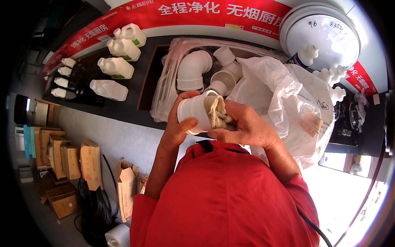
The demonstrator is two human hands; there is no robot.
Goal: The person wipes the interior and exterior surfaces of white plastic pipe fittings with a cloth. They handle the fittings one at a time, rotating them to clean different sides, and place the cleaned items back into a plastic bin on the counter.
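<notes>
In front of my chest, my left hand (pixel 175 127) is wrapped round a white plastic pipe fitting (pixel 192 114). My right hand (pixel 250 126) pinches a coarse beige cloth (pixel 218 113) and presses it against the fitting's right-hand end. Part of that end is hidden under the cloth. Just beyond my hands, a clear plastic-wrapped sink or tray (pixel 161 96) holds more white fittings. A large elbow (pixel 193 70) lies at its left, and a branched fitting (pixel 226 76) lies beside it. A crumpled white plastic bag (pixel 296 94) spreads to the right, close to my right forearm.
Several white jugs (pixel 109 89) stand on the dark counter (pixel 133 117) at the left. Round white lids or discs (pixel 325 37) lean on the back wall, with more white bottles (pixel 329 76) below. Cardboard boxes (pixel 90 164) and a coil of black hose (pixel 94 214) are on the floor, left.
</notes>
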